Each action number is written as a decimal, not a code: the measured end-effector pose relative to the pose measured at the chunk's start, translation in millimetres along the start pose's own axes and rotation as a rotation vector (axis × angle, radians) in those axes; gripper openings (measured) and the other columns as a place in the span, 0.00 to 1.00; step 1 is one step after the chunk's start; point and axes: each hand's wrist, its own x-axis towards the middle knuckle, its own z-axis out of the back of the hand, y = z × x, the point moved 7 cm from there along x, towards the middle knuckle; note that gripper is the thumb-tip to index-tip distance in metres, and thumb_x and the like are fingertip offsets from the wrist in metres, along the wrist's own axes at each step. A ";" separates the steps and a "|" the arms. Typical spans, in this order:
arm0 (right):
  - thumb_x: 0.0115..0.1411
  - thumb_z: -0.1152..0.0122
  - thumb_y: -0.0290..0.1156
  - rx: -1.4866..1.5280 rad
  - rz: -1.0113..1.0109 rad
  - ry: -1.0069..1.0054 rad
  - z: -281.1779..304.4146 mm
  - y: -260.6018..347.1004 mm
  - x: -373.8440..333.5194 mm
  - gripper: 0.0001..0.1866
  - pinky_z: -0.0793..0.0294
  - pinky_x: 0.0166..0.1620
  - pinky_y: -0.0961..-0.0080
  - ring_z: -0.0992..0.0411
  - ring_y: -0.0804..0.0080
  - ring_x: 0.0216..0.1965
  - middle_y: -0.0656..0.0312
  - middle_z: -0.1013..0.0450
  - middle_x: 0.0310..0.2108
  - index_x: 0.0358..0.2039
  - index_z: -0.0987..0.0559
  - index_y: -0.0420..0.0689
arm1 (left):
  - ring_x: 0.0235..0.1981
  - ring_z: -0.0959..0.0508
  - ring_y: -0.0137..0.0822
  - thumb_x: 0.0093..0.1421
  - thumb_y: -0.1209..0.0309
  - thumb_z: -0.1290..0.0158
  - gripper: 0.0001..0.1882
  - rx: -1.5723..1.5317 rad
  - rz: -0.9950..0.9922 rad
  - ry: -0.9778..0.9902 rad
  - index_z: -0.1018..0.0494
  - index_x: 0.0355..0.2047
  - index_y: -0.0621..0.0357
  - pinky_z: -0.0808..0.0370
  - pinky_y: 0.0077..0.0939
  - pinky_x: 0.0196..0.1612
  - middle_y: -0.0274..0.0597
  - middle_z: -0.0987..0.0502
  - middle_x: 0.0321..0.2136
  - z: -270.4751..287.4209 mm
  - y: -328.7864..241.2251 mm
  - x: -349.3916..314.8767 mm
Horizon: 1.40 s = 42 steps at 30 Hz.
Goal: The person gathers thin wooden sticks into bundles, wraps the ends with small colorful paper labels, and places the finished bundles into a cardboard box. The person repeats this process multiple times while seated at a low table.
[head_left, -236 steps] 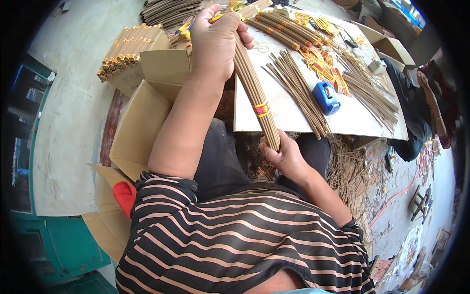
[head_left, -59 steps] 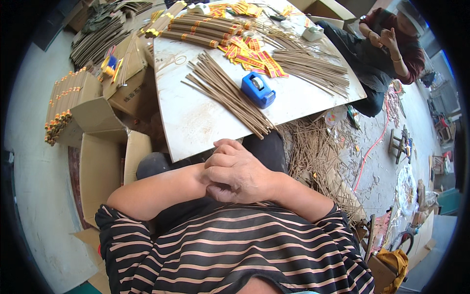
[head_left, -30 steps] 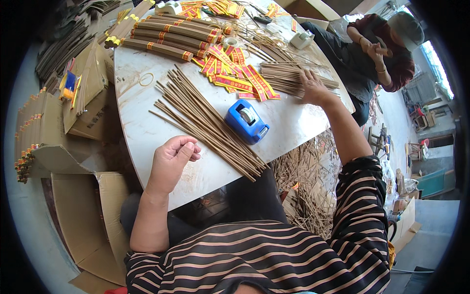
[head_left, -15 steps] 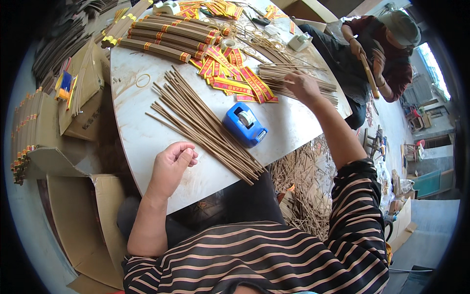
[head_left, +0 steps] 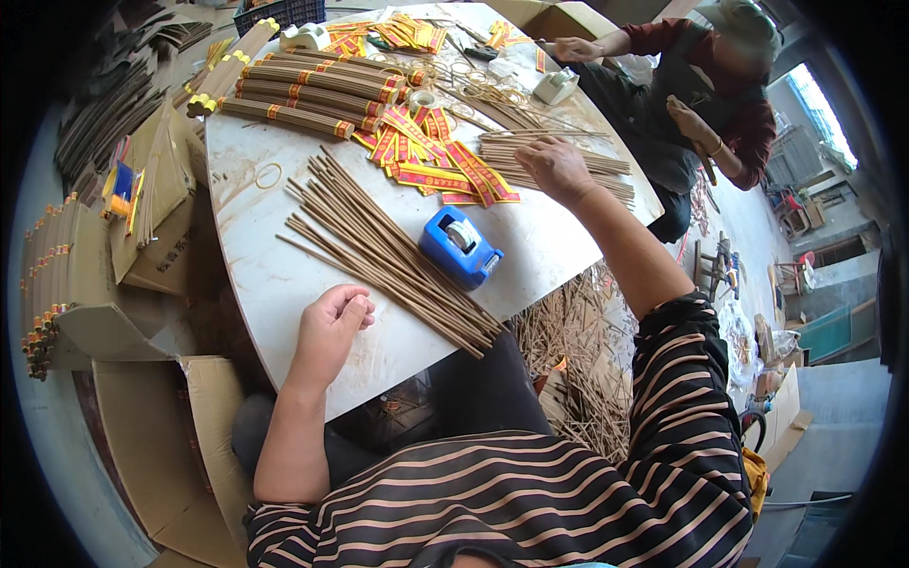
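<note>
On the white table (head_left: 275, 222) lies a loose, fanned-out pile of thin brown incense sticks (head_left: 388, 246). My left hand (head_left: 331, 327) rests by the near left edge beside that pile, its fingers curled in and nothing showing in them. My right hand (head_left: 559, 172) reaches across to a second heap of incense sticks (head_left: 601, 170) at the right. Its fingers are bent down on the sticks; the fingertips are partly hidden. A blue tape dispenser (head_left: 461, 248) stands between the hands, touching the fanned pile. Red and yellow paper labels (head_left: 436, 156) lie scattered behind it.
Banded incense bundles (head_left: 294, 114) are stacked at the far left of the table. A co-worker (head_left: 715, 104) sits at the right edge. Open cardboard boxes (head_left: 142, 417) stand on my left. Broken sticks (head_left: 587, 379) cover the floor below the near right edge.
The co-worker has stretched one hand out over the table's far edge; before, both hands were together at a stick-like piece. My view has shifted slightly; my own hands keep nearly the same places.
</note>
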 end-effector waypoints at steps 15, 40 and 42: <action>0.53 0.44 0.32 -0.110 -0.589 0.842 104.7 -3.7 -251.8 0.07 0.29 0.36 0.63 0.27 0.58 0.32 0.54 0.27 0.27 0.27 0.23 0.43 | 0.26 0.26 0.25 0.60 0.70 0.53 0.12 0.027 -0.047 -0.001 0.29 0.40 0.67 0.28 0.19 0.32 0.38 0.25 0.27 4.3 0.3 -6.8; 0.42 0.36 0.31 -0.016 -0.387 0.637 -46.0 -45.5 -24.1 0.38 0.49 0.61 0.66 0.50 0.55 0.62 0.51 0.45 0.57 0.54 0.40 0.41 | 0.27 0.26 0.25 0.60 0.72 0.54 0.11 0.008 0.029 0.008 0.29 0.38 0.67 0.29 0.18 0.33 0.39 0.25 0.28 0.5 12.7 1.8; 0.42 0.37 0.30 -0.006 -0.375 0.632 -47.6 -46.9 -24.3 0.34 0.46 0.60 0.66 0.47 0.54 0.60 0.51 0.41 0.54 0.51 0.38 0.40 | 0.27 0.27 0.25 0.60 0.72 0.54 0.11 0.029 0.024 0.006 0.29 0.38 0.67 0.29 0.18 0.33 0.39 0.25 0.28 0.3 10.6 2.0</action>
